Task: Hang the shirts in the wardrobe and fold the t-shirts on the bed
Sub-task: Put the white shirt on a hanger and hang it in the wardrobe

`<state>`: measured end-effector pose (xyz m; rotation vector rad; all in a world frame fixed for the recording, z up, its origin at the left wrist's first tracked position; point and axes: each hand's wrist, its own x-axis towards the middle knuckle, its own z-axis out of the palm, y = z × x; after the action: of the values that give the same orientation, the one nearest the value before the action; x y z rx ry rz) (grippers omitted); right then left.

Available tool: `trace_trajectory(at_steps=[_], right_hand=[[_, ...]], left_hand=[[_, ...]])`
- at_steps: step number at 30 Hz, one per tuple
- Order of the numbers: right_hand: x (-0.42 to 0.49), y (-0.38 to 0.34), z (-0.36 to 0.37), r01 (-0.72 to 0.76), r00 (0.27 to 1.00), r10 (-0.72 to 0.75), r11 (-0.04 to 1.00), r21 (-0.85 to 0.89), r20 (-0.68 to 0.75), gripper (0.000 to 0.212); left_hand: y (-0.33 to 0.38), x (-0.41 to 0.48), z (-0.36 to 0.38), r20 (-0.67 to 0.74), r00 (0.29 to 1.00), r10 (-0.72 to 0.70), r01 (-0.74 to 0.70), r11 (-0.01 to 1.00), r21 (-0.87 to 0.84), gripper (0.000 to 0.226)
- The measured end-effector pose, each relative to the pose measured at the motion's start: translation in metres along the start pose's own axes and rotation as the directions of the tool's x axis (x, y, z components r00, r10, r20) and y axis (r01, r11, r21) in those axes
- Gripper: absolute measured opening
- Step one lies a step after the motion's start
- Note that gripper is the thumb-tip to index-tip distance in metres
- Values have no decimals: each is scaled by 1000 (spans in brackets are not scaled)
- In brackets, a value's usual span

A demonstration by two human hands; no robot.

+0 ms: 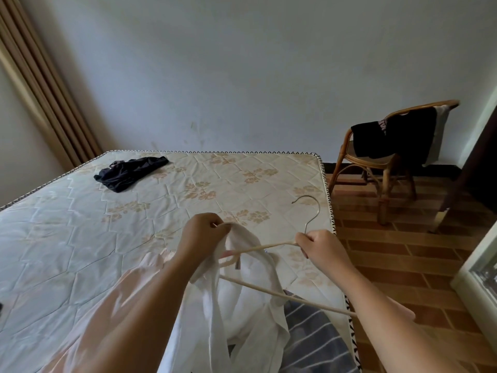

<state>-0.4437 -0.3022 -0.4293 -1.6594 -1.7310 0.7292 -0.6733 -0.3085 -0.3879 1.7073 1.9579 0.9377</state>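
Pinching the collar of a thin white shirt [242,305], the left hand [204,234] has its grip closed on fabric above the quilted floral bed [80,238]. The right hand [320,247] has its grip clamped on the neck of a cream hanger with a metal hook [269,246], one arm inside the shirt.

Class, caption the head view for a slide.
Left hand holds a white shirt, right hand the hanger, over the bed.

A single wide-angle head camera looked forward and down — close over the bed [113,238]. It faced the far wall [242,63].
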Motion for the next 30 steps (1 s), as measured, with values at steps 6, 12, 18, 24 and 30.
trace_trajectory(at_steps=[6, 12, 18, 24, 30], right_hand=[[-5, -21, 23, 67, 997, -67, 998, -2, 40, 42], [-11, -25, 37, 49, 997, -60, 979, 199, 51, 49], [-13, -27, 38, 61, 994, -86, 952, 301, 73, 55], [-13, -31, 42, -1, 977, -102, 875, 484, 186, 49], [-16, -21, 50, -152, 915, -100, 812, 563, 391, 30]], left_hand=[[30, -24, 21, 102, 981, 163, -168, 985, 46, 22], [40, -39, 30, 318, 937, 146, -172, 984, 55, 23], [31, -34, 28, 193, 938, 289, -335, 902, 274, 22], [15, -28, 34, 325, 861, 392, -502, 760, 412, 30], [2, -36, 33, 452, 824, 341, -547, 686, 480, 19]])
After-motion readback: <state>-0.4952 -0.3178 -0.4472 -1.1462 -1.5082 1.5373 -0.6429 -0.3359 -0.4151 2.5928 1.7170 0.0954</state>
